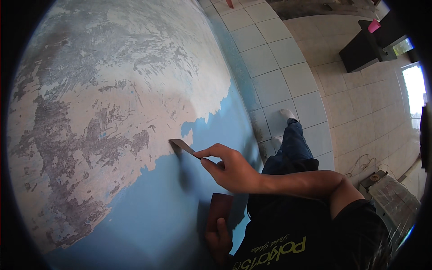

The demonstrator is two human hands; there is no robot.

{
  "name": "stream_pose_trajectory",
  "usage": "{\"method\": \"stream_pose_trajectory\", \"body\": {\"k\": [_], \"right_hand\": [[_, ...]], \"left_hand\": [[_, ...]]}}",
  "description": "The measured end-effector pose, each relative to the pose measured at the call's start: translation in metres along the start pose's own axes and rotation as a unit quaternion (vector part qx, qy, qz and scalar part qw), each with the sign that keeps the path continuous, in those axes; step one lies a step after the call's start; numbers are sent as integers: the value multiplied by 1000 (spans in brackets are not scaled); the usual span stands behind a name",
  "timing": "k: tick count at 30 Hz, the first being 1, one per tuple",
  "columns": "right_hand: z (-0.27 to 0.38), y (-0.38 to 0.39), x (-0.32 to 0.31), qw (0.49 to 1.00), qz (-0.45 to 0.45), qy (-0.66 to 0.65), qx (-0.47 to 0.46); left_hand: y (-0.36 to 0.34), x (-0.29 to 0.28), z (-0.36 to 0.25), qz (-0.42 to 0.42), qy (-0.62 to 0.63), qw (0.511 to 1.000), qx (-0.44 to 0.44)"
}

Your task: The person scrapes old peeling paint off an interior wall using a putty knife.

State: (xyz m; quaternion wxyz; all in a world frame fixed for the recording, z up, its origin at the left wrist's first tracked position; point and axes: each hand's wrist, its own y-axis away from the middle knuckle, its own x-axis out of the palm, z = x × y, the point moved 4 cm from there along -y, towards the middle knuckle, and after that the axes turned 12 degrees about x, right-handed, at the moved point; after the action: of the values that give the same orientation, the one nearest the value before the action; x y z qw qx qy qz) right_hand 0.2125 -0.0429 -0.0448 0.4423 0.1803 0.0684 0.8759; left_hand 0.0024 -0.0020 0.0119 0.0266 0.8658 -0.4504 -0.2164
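Note:
My right hand (231, 168) pinches a scraper (182, 146) with a flat metal blade. The blade's end is at the wall, near the ragged border between bare, pale plaster (153, 108) and blue paint (155, 193). Below it, close to my body, my left hand (219, 238) holds a dark reddish-brown rectangular sheet of sandpaper (220, 209), thumb laid on its face. Its other fingers are mostly hidden. Grey and whitish patches mottle the scraped part of the wall.
Light floor tiles (270, 83) run along the wall's foot, where my feet (286, 114) stand. Dark furniture (362, 51) with a pink cup (374, 25) is at the far right. A plastic-covered object (391, 198) and a loose cable (362, 163) lie at the right.

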Motion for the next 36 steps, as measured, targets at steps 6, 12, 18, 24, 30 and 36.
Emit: {"method": "stream_pose_trajectory", "body": {"k": [6,12,18,24,30,36], "right_hand": [[1,-8,-2,1000,-9,7,26],[-10,-23,-6,997,-26,-12,65],[-5,-15,-5,998,0,-22,52],[-2,-7,-1,1000,2,7,26],[-7,-16,-2,999,-2,14,50],[-2,-29,-11,993,9,-13,119]], "left_hand": [[0,-3,10,6,-4,1000,7],[2,-4,7,16,-47,999,-10],[1,0,1,2,-7,1000,-5],[0,1,0,6,-9,1000,1],[6,-12,29,37,-43,998,-17],[1,-6,13,47,-69,996,-19]]}}
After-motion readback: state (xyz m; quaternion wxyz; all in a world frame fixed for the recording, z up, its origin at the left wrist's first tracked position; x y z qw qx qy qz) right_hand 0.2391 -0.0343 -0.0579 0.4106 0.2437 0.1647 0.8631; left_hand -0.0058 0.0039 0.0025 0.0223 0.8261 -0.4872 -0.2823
